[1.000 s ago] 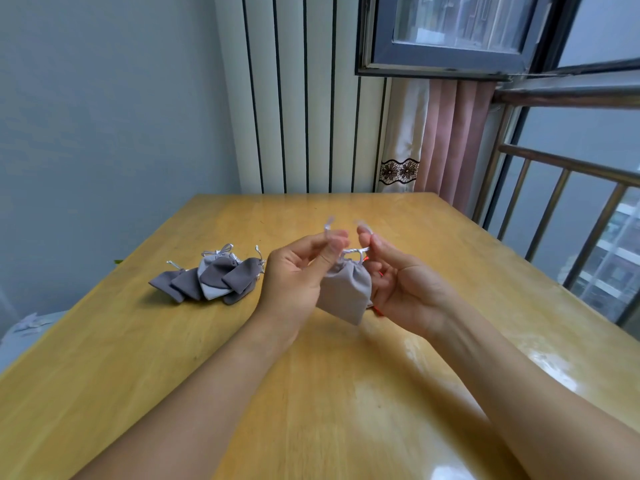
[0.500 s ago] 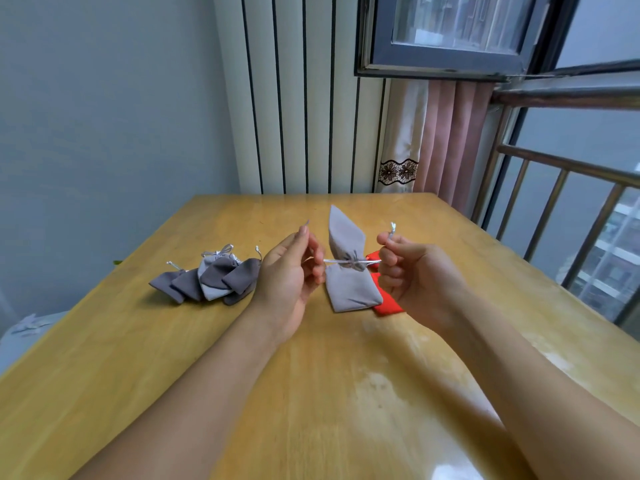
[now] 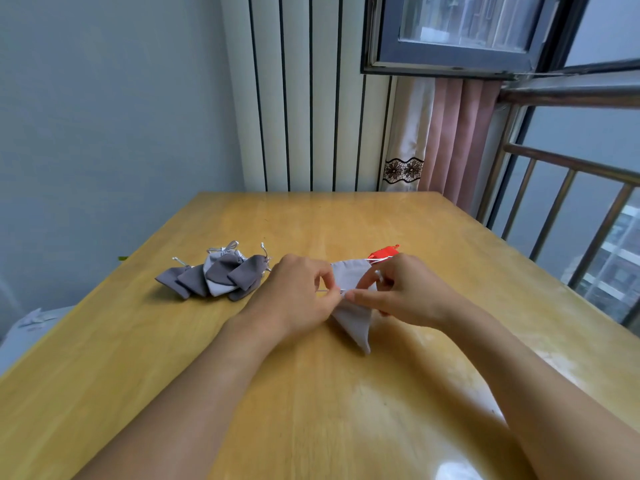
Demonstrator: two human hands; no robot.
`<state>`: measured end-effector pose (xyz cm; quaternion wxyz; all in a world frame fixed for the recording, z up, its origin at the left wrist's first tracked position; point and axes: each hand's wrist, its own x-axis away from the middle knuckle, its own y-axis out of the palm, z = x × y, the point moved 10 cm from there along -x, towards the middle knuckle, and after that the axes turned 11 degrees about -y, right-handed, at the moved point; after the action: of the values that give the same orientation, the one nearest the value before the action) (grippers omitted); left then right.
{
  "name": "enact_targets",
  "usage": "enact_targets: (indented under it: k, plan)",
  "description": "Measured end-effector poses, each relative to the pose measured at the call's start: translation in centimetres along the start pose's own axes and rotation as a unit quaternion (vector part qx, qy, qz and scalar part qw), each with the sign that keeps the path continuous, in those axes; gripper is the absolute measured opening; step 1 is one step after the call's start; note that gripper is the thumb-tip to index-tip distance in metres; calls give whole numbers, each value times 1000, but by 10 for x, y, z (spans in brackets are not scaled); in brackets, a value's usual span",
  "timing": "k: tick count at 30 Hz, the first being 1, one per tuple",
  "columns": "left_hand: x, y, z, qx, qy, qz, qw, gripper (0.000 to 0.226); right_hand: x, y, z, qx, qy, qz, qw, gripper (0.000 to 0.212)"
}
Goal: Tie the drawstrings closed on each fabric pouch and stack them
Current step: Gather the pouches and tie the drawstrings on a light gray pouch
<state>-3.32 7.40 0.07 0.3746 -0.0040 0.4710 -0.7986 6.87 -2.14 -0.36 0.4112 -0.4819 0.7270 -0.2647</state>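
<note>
A light grey fabric pouch [image 3: 355,320] lies on the wooden table [image 3: 311,393] between my hands. My left hand [image 3: 298,299] pinches its white drawstring at the pouch's gathered middle. My right hand [image 3: 405,292] pinches the other end of the drawstring just beside it, fingertips almost touching. A red pouch [image 3: 382,252] lies partly hidden behind the grey one and my right hand. To the left sits a pile of grey pouches [image 3: 218,275] with their silver cords sticking up.
A white radiator [image 3: 311,98] and a pink curtain [image 3: 453,140] stand behind the table's far edge. A metal railing [image 3: 568,209] runs along the right side. Blue-grey wall is on the left.
My hands have come together and dropped lower; the drawstring that was stretched wide between them is now short. The grey pouch has tipped from upright to lying slanted on the table.
</note>
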Motion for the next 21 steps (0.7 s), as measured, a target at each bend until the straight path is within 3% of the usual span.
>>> enact_targets:
  k: [3,7,14,19,21]
  plan:
    - [0,8,3,-39,14,-31,999,32,-1,-1,-1,6,-14,-2,1000,32]
    - [-1,6,1,124,-26,-66,990,49,-1,-13,-2,-59,-15,46,997,33]
    - [1,-3,15,351,-19,-76,933,27,-3,-2,-2,-172,-14,13,985,19]
    - [5,0,22,370,-4,-101,923,28,-4,3,-10,-106,-45,-8,993,51]
    - [4,-4,23,357,8,-86,930,27,-4,3,-9,-109,-45,-8,993,40]
